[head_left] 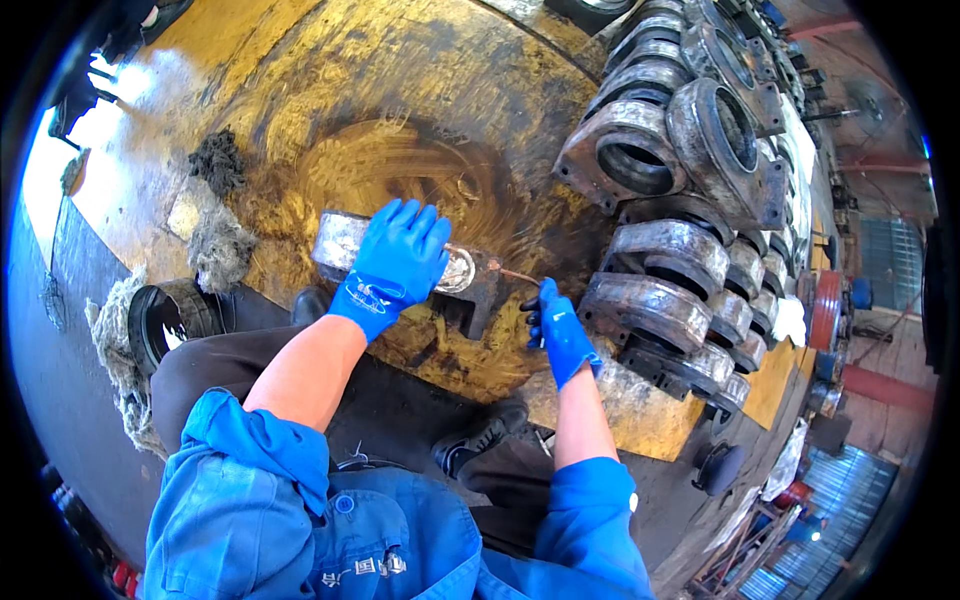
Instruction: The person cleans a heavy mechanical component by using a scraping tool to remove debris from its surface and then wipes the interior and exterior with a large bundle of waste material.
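Stacked housings (655,302) near right hand (562,328), grip around rod (518,274); left hand (392,262) atop casting (458,270), grip unclear

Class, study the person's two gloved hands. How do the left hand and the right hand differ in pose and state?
The left hand lies over the metal part, its back facing up; the right hand is curled at the near end of a thin reddish rod.
The left hand's fingers reach forward and look mostly clean blue; the right hand's are bent, with dark areas.
Both are gloved in blue.
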Demonstrator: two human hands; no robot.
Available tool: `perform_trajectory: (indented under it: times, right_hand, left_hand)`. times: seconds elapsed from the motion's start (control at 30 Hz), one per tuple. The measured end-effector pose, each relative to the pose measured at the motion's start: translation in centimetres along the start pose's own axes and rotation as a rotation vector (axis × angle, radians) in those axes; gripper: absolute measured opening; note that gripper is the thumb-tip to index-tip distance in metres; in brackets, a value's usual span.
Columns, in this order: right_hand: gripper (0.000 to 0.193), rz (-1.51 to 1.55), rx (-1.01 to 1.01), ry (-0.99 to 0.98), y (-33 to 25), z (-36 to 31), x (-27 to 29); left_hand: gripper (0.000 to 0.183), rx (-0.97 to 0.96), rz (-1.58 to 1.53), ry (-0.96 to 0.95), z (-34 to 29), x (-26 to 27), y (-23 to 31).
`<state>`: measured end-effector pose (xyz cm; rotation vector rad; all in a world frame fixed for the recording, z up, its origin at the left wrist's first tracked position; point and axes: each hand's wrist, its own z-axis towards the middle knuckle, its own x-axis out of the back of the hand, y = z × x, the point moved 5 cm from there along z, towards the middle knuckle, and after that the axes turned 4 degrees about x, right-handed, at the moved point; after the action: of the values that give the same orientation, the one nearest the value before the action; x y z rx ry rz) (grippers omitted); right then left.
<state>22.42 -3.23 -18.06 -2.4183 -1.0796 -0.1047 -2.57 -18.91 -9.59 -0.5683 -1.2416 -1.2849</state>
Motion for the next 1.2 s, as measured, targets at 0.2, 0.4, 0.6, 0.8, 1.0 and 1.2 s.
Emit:
perform_trajectory:
  times: [0.2, 0.4, 0.6, 0.8, 1.0, 1.2]
  right_hand:
    - [0.066, -0.082, 0.465, 0.097, -0.5, 4.2, -3.7]
    - [0.071, 0.008, -0.049, 0.09, 0.7, 1.1, 1.1]
    - [0.063, -0.021, 0.346, -0.012, -1.7, -1.5, -4.8]
    - [0.069, -0.084, 0.1, 0.026, -0.1, 1.0, -0.6]
    - [0.073, -0.112, 0.325, -0.082, -1.7, -1.1, -2.4]
    - [0.047, -0.615, 0.858, 0.187, -0.9, -0.8, -2.8]
  left_hand:
    - [0.039, -0.039, -0.003, 0.039, 2.0, -1.7, 1.2]
    - [0.04, -0.013, 0.008, -0.018, 0.4, 0.0, 0.5]
    - [0.039, -0.034, 0.016, -0.019, 0.7, -1.1, 0.8]
    - [0.037, -0.074, 0.016, -0.052, 1.4, -0.4, 1.2]
    - [0.037, -0.132, 0.074, -0.1, 1.2, -1.3, 1.7]
    - [0.037, -0.199, 0.087, -0.116, 1.3, -2.3, 4.1]
